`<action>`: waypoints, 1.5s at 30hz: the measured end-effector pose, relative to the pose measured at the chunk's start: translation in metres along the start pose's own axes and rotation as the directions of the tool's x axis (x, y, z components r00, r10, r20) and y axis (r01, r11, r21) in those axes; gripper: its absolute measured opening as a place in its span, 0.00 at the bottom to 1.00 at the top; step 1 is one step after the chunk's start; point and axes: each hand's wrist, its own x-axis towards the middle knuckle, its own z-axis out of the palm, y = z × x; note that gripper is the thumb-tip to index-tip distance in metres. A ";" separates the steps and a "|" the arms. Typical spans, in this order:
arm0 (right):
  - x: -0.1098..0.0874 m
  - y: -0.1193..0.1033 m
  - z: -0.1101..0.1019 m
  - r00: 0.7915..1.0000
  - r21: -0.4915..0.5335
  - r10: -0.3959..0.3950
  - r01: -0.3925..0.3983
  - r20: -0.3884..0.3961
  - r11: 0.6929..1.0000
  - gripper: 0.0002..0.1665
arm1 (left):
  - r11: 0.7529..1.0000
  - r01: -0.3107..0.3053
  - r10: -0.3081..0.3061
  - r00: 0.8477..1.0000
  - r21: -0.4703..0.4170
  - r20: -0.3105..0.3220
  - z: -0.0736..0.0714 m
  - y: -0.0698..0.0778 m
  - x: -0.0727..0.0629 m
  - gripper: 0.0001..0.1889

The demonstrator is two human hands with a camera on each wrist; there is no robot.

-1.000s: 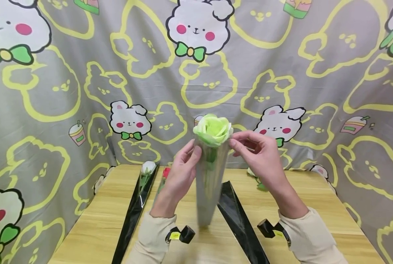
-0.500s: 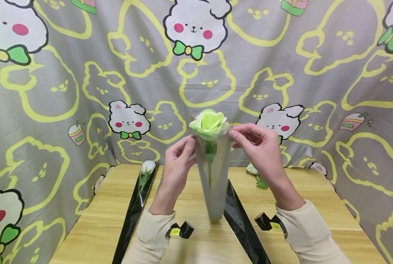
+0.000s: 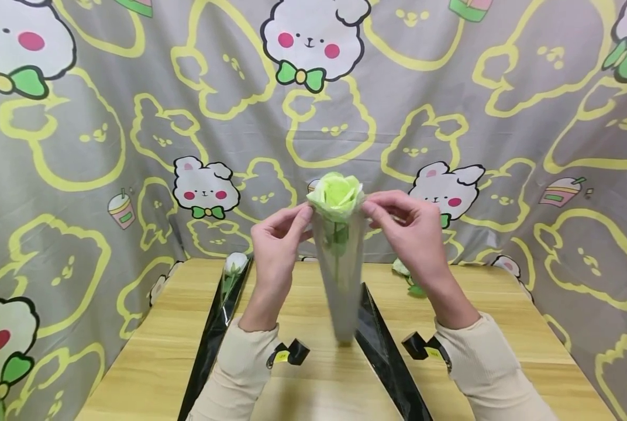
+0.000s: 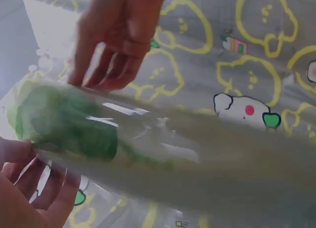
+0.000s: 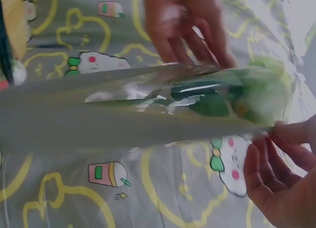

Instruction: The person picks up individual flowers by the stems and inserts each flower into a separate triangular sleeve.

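A pale green artificial rose [image 3: 337,192] stands upright in a tapering clear-and-grey flower sleeve [image 3: 340,286], its bloom poking out of the top. The sleeve hangs above the table, and its narrow end is blurred. My left hand [image 3: 275,245] pinches the sleeve's left rim between thumb and finger. On the opposite rim, just beside the petals, my right hand [image 3: 416,231] pinches the film likewise. Through the film, the right wrist view shows green leaves [image 5: 210,104] below the bloom.
Left on the wooden table [image 3: 150,351] lies a white rose [image 3: 236,266] in a black sleeve [image 3: 210,345]. Another black sleeve [image 3: 387,351] lies right of centre. A pale flower with leaves [image 3: 413,286] sits behind my right wrist. A patterned curtain [image 3: 334,140] surrounds the table.
The sleeved rose has risen slightly. My left hand has shifted left and up, now at the sleeve's upper rim. A red flower seen earlier beside my left hand is now hidden in the head view.
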 end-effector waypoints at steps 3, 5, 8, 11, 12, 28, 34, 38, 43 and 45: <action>0.002 0.000 0.003 1.000 0.011 0.006 -0.006 0.012 1.000 0.05 | 1.000 -0.010 0.010 1.000 0.009 -0.003 0.000 0.002 0.004 0.10; 0.004 0.001 0.004 1.000 0.011 0.008 -0.008 0.009 1.000 0.05 | 1.000 -0.014 0.014 1.000 0.008 -0.010 0.000 0.004 0.006 0.10; 0.006 0.003 0.002 1.000 0.016 0.016 -0.016 0.005 1.000 0.06 | 1.000 -0.024 0.024 1.000 -0.006 -0.010 -0.002 0.006 0.008 0.10; 0.007 0.004 0.000 1.000 0.025 0.019 -0.019 -0.005 0.999 0.07 | 1.000 -0.022 0.022 1.000 -0.012 -0.001 -0.004 0.008 0.011 0.09; 0.008 0.004 0.000 1.000 0.028 0.019 -0.018 -0.010 0.999 0.07 | 1.000 -0.021 0.021 1.000 -0.016 0.002 -0.004 0.009 0.011 0.09; 0.014 0.003 0.005 0.994 0.076 -0.040 0.048 -0.104 0.996 0.06 | 0.979 -0.156 0.147 0.986 0.133 0.076 0.008 0.019 0.018 0.07; 0.021 -0.004 0.004 0.993 0.056 -0.072 0.077 -0.097 0.995 0.06 | 0.974 -0.184 0.176 0.982 0.130 0.066 0.016 0.026 0.028 0.07; 0.031 -0.011 0.003 0.992 0.085 -0.074 0.082 -0.099 0.993 0.07 | 0.974 -0.195 0.187 0.979 0.117 0.082 0.019 0.034 0.038 0.08; 0.043 -0.019 0.003 0.992 0.111 -0.077 0.088 -0.099 0.990 0.07 | 0.970 -0.214 0.204 0.974 0.118 0.096 0.022 0.044 0.048 0.07; 0.046 -0.022 0.002 0.990 0.099 -0.089 0.100 -0.107 0.990 0.07 | 0.972 -0.209 0.197 0.975 0.111 0.104 0.022 0.046 0.050 0.07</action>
